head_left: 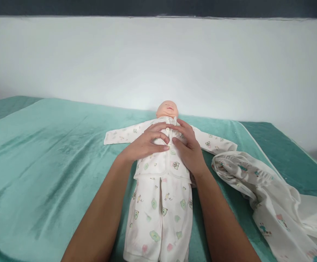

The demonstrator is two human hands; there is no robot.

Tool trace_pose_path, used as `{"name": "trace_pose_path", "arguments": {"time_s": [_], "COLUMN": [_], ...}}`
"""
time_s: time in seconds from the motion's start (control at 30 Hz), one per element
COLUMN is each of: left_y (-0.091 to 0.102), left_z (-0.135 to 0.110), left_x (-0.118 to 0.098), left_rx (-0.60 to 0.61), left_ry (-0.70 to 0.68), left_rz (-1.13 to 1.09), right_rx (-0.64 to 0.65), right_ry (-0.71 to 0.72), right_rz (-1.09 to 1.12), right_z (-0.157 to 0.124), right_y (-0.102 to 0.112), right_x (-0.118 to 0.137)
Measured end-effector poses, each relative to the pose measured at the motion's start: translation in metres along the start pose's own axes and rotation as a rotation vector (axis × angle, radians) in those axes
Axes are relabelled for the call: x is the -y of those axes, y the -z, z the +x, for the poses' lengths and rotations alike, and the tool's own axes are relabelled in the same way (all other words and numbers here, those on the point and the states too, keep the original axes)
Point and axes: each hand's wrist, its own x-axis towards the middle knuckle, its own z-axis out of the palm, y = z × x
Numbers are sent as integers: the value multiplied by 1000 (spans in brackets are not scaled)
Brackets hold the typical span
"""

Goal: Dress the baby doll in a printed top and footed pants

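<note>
A baby doll [167,109] lies on its back in a white printed jacket [158,165] with both sleeves stretched out sideways. Matching printed trousers [147,214] cover its lower half. My left hand [147,142] rests on the left part of the jacket front, thumb and bent fingers apart near the buttoned middle edge. Opposite it, my right hand [188,145] lies on the chest with spread fingers, their tips close to those of the left. A small button [167,129] shows between the hands. Parts of the jacket front are hidden beneath my fingers.
Crumpled white printed clothing [270,203] lies at the right, close to one jacket sleeve. A soft green blanket [52,163] spreads under everything, with folds at the left. Behind the doll's head stands a white wall [158,62].
</note>
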Motion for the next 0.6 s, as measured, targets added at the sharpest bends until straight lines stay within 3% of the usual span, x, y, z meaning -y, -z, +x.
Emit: {"name": "trace_pose_path", "arguments": {"time_s": [0.27,0.6], "left_y": [-3,-8], "left_z": [1,2], "left_x": [-1,-3], "left_rx": [-15,-50], "left_ry": [19,38], "left_rz": [21,116], "right_rx": [45,98], "right_ry": [6,-4], "right_rz": [-156,-140], "right_z": [0,1], "right_y": [0,2], "right_x": [2,1]}}
